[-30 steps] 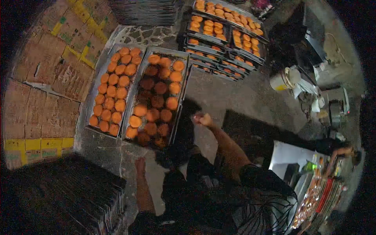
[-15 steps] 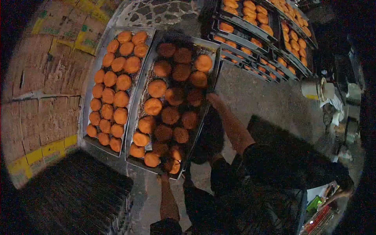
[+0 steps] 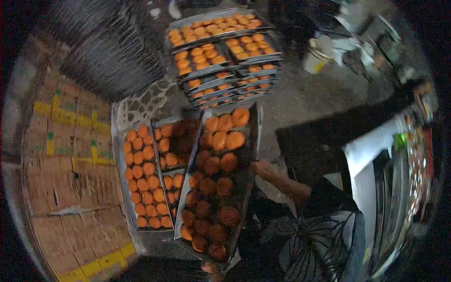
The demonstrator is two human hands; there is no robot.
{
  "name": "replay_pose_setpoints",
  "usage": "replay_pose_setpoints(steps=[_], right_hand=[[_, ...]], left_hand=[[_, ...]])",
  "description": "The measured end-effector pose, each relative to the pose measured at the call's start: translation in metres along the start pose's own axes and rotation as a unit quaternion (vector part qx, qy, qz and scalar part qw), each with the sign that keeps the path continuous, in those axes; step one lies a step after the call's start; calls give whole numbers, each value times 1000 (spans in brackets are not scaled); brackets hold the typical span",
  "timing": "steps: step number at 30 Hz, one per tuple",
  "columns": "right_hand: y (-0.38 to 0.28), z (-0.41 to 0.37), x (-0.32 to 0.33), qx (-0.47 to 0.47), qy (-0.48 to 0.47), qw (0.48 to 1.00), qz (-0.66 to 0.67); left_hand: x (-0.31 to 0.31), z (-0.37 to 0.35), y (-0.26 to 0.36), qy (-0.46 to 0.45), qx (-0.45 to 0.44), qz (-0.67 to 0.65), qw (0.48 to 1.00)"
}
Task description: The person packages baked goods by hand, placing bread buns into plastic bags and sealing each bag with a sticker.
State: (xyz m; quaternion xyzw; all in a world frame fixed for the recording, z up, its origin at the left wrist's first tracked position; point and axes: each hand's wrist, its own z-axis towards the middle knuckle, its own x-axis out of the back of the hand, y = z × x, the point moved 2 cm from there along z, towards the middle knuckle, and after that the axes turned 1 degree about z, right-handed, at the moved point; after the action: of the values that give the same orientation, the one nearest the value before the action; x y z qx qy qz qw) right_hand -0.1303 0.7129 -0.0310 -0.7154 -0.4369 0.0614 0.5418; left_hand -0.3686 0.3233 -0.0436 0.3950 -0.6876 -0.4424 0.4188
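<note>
A long metal baking tray [image 3: 253, 141] of round golden-brown buns [image 3: 229, 162] is held up in front of me, tilted in view, much of it in shadow. My right hand [image 3: 264, 170] grips its right long edge. At the near short edge, my left hand [image 3: 211, 270] holds the tray; its fingers are partly hidden under the rim. Just left of the held tray, another tray of buns [image 3: 148, 169] rests low down. Between them, more buns [image 3: 165, 145] show in trays partly covered by the held one.
Ahead stands a stack of bun-filled trays [image 3: 225, 61]. Cardboard boxes [image 3: 77, 164] with yellow bands line the left. Dark stacked sheets or trays [image 3: 112, 47] stand at the back left. A white bucket [image 3: 319, 54] sits on the floor at the upper right.
The held tray has risen, uncovering buns in trays beneath it, and has shifted right relative to the left tray. My view has swung, bringing the stack of trays to the centre top.
</note>
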Motion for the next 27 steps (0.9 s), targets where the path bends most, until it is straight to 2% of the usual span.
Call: replay_pose_setpoints(steps=[1,3,6,7,8,10,12,14,15,16,17,18,19,20,21,22,24,25,26,27], right_hand=[[38,-32,19,-47,43,997,53],[49,-119,77,-86,115,987,69],[-14,-297,183,-162,236,951,118],[-23,-346,211,-185,272,933,148],[-1,-380,232,-195,300,919,163],[31,-443,251,-89,405,875,252],[61,-506,275,-88,469,832,281],[89,-558,288,-43,558,751,351],[65,-541,280,-82,576,722,373],[81,-513,267,-125,608,715,322],[83,-533,263,-109,658,647,368],[85,-548,257,-90,701,574,413],[122,-556,250,-102,719,549,415],[164,-571,246,-111,736,523,415],[207,-583,236,-155,714,509,455],[143,-585,251,-158,687,463,537],[141,-592,234,-137,731,401,534],[132,-594,221,-95,740,378,548],[124,-590,201,-65,739,356,568],[117,-584,188,-88,750,317,573]], left_hand=[[7,-19,-3,-19,-17,5,1000],[16,-56,2,-64,-51,19,996],[-12,-102,22,-166,-104,35,980],[-35,-119,42,-203,-122,36,971],[-58,-139,60,-235,-139,40,961],[-80,-175,95,-283,-166,44,943],[-109,-219,127,-319,-202,42,925],[-138,-259,163,-350,-239,38,905],[-162,-226,188,-370,-246,34,895],[-184,-188,208,-392,-251,29,884],[-198,-207,225,-410,-266,23,872],[-224,-228,253,-422,-270,94,860],[-258,-250,272,-427,-278,168,844],[-292,-260,275,-453,-312,172,817],[-326,-270,276,-479,-344,173,789],[-348,-265,305,-484,-330,188,789],[-417,-287,318,-533,-381,202,728],[-447,-290,323,-549,-390,190,715],[-472,-285,322,-555,-452,179,676],[-496,-285,325,-556,-509,164,636]])
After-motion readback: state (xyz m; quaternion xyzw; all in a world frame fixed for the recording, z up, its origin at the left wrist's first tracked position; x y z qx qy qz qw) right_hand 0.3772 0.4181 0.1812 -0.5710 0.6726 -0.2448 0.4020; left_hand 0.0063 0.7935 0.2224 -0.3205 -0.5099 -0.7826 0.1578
